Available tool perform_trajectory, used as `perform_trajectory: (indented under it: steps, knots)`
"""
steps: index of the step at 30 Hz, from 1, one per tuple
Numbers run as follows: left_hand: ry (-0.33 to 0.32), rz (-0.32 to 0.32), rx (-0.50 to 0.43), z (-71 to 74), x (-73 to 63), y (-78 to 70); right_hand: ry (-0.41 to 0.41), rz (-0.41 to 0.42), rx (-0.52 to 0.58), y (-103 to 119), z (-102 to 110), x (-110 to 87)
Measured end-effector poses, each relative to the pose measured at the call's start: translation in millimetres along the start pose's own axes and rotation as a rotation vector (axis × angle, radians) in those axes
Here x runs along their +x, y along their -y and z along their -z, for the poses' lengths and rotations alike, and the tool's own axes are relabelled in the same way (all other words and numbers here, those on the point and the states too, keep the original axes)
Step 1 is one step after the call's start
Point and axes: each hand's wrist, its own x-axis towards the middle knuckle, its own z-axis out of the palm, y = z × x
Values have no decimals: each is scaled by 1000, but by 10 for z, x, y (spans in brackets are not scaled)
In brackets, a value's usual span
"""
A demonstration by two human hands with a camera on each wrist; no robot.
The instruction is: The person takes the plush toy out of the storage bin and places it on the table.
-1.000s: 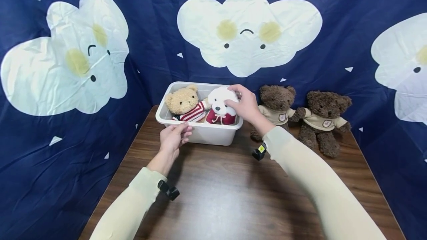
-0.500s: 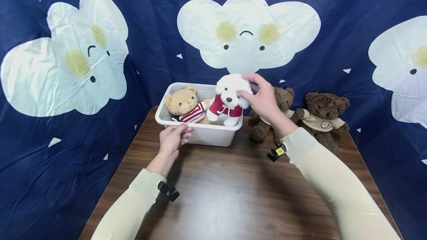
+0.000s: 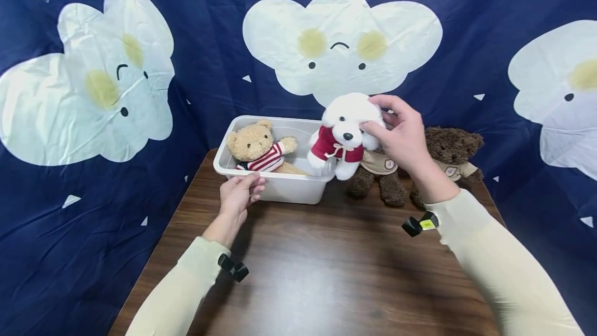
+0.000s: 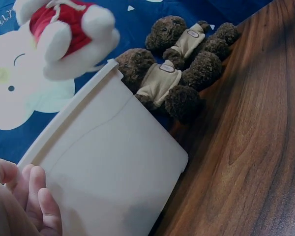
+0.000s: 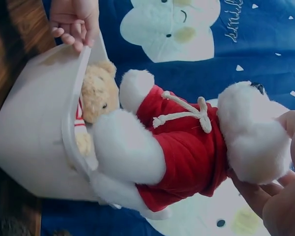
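A white plush dog (image 3: 353, 110) in a red top hangs above the right end of the white plastic bin (image 3: 294, 191). My right hand (image 3: 404, 131) grips the dog by the side of its head; the right wrist view shows the thumb and fingers around the head (image 5: 255, 137). At the bin's front rim, my left hand (image 3: 237, 196) pinches the edge between thumb and fingers. Inside the bin lies a tan teddy bear (image 3: 254, 141) in a red and white striped top, leaning to the left.
Two dark brown teddy bears in beige tops sit right of the bin; the nearer bear (image 3: 380, 175) is partly behind the dog, the farther bear (image 3: 452, 147) partly behind my right hand. A blue curtain (image 3: 210, 40) with clouds backs the wooden table (image 3: 298, 263).
My right hand has lifted the plush dog up out of the bin and carried it to the right. The left hand has stayed at the rim.
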Motion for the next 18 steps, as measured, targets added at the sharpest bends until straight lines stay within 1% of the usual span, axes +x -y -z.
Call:
perform_trajectory:
  steps: [4, 9, 14, 18]
  knots:
    - [1, 5, 5, 13, 7, -5, -19, -2, -65, -2, 195, -111]
    - [4, -4, 21, 40, 0, -27, -22, -21, -145, -111, 395, -293]
    - [17, -4, 35, 27, -14, -37, -11, -41, -221, -285, 551, -502]
    - [19, 1, 37, 2, -30, -40, 22, -44, -311, -495, 651, -680]
